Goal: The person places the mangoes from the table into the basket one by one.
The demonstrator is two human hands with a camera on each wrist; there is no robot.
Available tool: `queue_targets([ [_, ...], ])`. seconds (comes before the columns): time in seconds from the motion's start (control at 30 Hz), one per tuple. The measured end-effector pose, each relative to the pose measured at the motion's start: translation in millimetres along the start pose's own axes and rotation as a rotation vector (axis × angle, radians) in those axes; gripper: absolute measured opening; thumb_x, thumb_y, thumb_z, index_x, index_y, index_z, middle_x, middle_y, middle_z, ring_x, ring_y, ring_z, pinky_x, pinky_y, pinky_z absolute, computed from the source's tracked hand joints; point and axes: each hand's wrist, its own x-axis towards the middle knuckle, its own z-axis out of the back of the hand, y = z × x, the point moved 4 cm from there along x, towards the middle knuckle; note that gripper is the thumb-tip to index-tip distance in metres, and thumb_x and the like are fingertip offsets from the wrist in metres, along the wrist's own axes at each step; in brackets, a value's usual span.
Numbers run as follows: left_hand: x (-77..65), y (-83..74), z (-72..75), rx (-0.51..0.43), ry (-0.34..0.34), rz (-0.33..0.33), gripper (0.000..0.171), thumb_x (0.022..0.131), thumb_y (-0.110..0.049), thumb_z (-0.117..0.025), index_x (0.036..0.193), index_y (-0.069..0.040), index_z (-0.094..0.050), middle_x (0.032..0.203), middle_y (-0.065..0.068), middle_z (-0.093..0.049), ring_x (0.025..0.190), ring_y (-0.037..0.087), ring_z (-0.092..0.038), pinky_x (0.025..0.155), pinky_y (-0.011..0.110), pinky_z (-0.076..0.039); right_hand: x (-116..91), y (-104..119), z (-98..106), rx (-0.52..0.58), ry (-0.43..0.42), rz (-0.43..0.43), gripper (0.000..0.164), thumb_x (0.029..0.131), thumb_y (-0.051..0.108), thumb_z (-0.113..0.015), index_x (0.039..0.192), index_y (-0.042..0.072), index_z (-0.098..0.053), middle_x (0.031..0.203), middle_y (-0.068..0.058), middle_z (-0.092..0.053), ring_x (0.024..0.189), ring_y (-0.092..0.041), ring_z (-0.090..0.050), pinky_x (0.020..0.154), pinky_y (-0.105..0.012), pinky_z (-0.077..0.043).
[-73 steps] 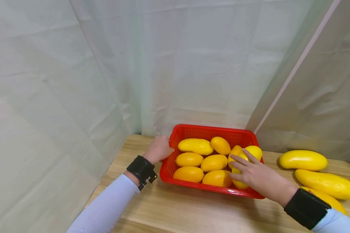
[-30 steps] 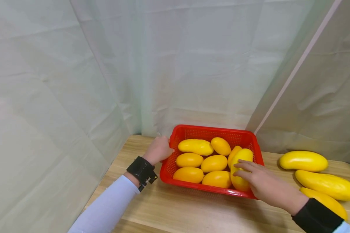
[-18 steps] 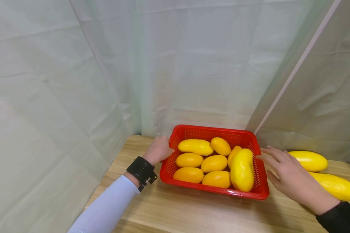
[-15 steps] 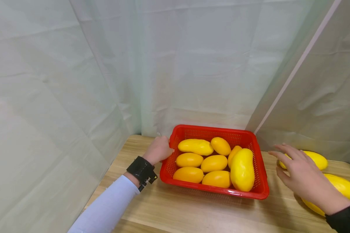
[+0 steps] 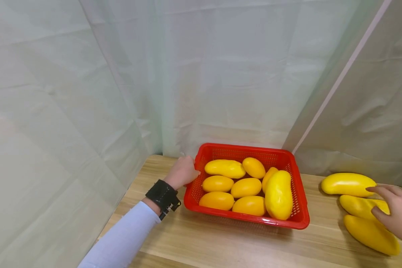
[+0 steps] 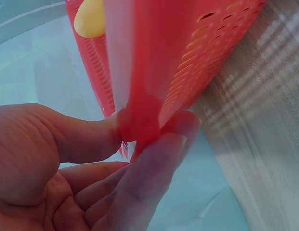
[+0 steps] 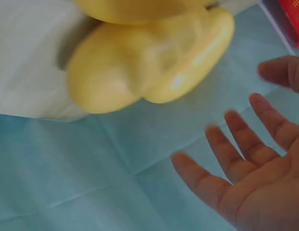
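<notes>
A red perforated plastic basket [image 5: 299, 219] stands on the table, holding several smooth yellow fruits. My left hand [image 5: 182, 172] grips its left rim; in the left wrist view the thumb and fingers pinch the red rim [image 6: 142, 91] from both sides. A large pale-yellow fruit [image 5: 278, 195] lies lengthwise at the basket's right end, leaning by smaller orange-yellow mangoes [image 5: 246, 188]. At the far right, my right hand [image 5: 396, 212] hovers over a middle long yellow fruit [image 5: 358, 206], fingers spread and holding nothing. The right wrist view shows its palm [image 7: 269, 192] apart from the yellow fruits [image 7: 106, 67].
Beside the middle fruit lie another long yellow fruit [image 5: 348, 184] behind and a deeper yellow one [image 5: 372, 234] in front. Pale fabric sheeting [image 5: 234, 74] hangs directly behind the wooden table [image 5: 214, 242] and along its left side.
My right hand has let go of the large yellow fruit in the basket and moved right, out over the fruits on the table. That fruit now lies lengthwise. My left hand keeps its grip.
</notes>
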Motion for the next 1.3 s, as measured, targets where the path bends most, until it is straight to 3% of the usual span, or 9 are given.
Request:
queue_targets([
  [0.13, 1.1, 0.6, 0.4, -0.003, 0.000, 0.007, 0.023, 0.082, -0.020, -0.070, 0.095, -0.004, -0.060, 0.070, 0.009, -0.061, 0.052, 0.017, -0.060, 0.044, 0.022, -0.048, -11.5, -16.9, -12.0, 0.034, 0.098, -0.124, 0.056, 0.068, 0.030, -0.081, 0.101, -0.008, -0.055, 0.095, -0.033, -0.054, 0.082, -0.045, -0.050, 0.070, -0.057, -0.040],
  [0.27, 1.3, 2.2, 0.7, -0.022, 0.001, 0.014, 0.021, 0.082, -0.018, -0.070, 0.094, -0.004, -0.060, 0.070, 0.010, -0.061, 0.052, 0.018, -0.060, 0.044, 0.023, -0.048, -18.3, -24.5, -24.3, 0.024, 0.268, -0.205, 0.080, 0.065, 0.061, -0.073, 0.100, -0.009, -0.056, 0.086, -0.029, -0.056, 0.076, -0.039, -0.052, 0.069, -0.053, -0.042],
  [0.33, 1.5, 3.3, -0.1, -0.033, 0.007, 0.019, 0.020, 0.082, -0.018, -0.070, 0.093, -0.004, -0.061, 0.069, 0.009, -0.061, 0.052, 0.018, -0.060, 0.045, 0.023, -0.048, -21.0, -24.9, -29.3, 0.011, 0.349, -0.214, 0.086, 0.063, 0.067, -0.070, 0.101, -0.009, -0.056, 0.085, -0.027, -0.058, 0.076, -0.039, -0.053, 0.070, -0.053, -0.042],
  [0.43, 2.0, 4.4, -1.5, -0.024, 0.008, 0.021, 0.020, 0.082, -0.019, -0.070, 0.091, -0.005, -0.061, 0.068, 0.009, -0.061, 0.051, 0.018, -0.060, 0.045, 0.023, -0.048, -24.9, -22.7, -36.5, 0.012, 0.426, -0.192, 0.089, 0.062, 0.068, -0.070, 0.102, -0.010, -0.056, 0.085, -0.026, -0.059, 0.078, -0.040, -0.054, 0.071, -0.054, -0.043],
  [0.67, 2.6, 3.7, -2.4, -0.004, 0.001, 0.019, 0.021, 0.082, -0.019, -0.070, 0.093, -0.004, -0.061, 0.069, 0.009, -0.060, 0.052, 0.018, -0.059, 0.045, 0.023, -0.048, -30.3, -19.3, -47.5, 0.039, 0.384, -0.076, 0.080, 0.061, 0.057, -0.077, 0.103, -0.008, -0.060, 0.090, -0.028, -0.060, 0.082, -0.043, -0.057, 0.070, -0.055, -0.043],
  [0.8, 2.2, 2.3, -1.7, 0.002, -0.001, 0.018, 0.022, 0.082, -0.020, -0.070, 0.094, -0.004, -0.061, 0.069, 0.009, -0.060, 0.052, 0.018, -0.059, 0.045, 0.023, -0.048, -35.8, -20.2, -57.2, 0.038, 0.453, -0.086, 0.089, 0.059, 0.061, -0.076, 0.110, -0.010, -0.057, 0.094, -0.030, -0.059, 0.084, -0.042, -0.057, 0.071, -0.056, -0.043],
  [1.03, 2.0, 0.4, -1.1, 0.016, 0.003, 0.008, 0.022, 0.082, -0.020, -0.070, 0.094, -0.004, -0.061, 0.068, 0.009, -0.060, 0.051, 0.018, -0.059, 0.045, 0.022, -0.047, -45.9, -7.0, -73.3, 0.100, 0.565, -0.071, 0.088, 0.060, 0.058, -0.077, 0.115, -0.007, -0.054, 0.098, -0.014, -0.064, 0.082, -0.024, -0.056, 0.072, -0.049, -0.044],
  [1.3, 2.1, 0.7, -1.1, 0.010, 0.004, 0.009, 0.023, 0.082, -0.020, -0.070, 0.095, -0.004, -0.061, 0.069, 0.009, -0.060, 0.051, 0.018, -0.059, 0.045, 0.023, -0.048, -42.1, 7.5, -78.4, 0.136, 0.619, -0.101, 0.084, 0.062, 0.057, -0.076, 0.114, -0.005, -0.055, 0.092, -0.002, -0.062, 0.076, -0.018, -0.051, 0.067, -0.040, -0.045],
])
